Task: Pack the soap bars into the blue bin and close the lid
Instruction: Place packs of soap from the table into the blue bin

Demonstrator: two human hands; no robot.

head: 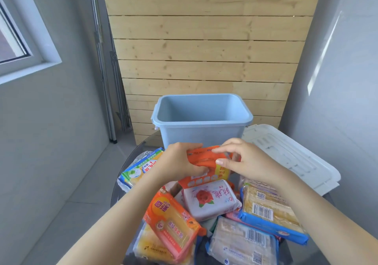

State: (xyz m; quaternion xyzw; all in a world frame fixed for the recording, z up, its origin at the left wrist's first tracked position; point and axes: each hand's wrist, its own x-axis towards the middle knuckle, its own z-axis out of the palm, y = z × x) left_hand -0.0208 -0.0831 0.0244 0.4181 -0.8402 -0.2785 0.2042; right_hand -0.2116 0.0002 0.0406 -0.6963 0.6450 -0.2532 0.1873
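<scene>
The blue bin [201, 129] stands open at the far side of the round table, nothing visible inside it. Its white lid [290, 156] lies flat to the right of it. Just in front of the bin, my left hand [178, 162] grips an orange soap pack [204, 157] from the left. My right hand [243, 161] pinches the same pack from the right with thumb and fingers. Below my hands lies a heap of wrapped soap bars: a white rose-printed pack [210, 199], an orange-and-yellow pack [173, 219], and blue-edged packs [270, 213].
A green-and-blue soap pack [141, 167] lies at the table's left edge. The round glass table [131, 162] drops off to a grey floor on the left. A wooden slat wall [204, 50] stands behind the bin, and grey walls close in on both sides.
</scene>
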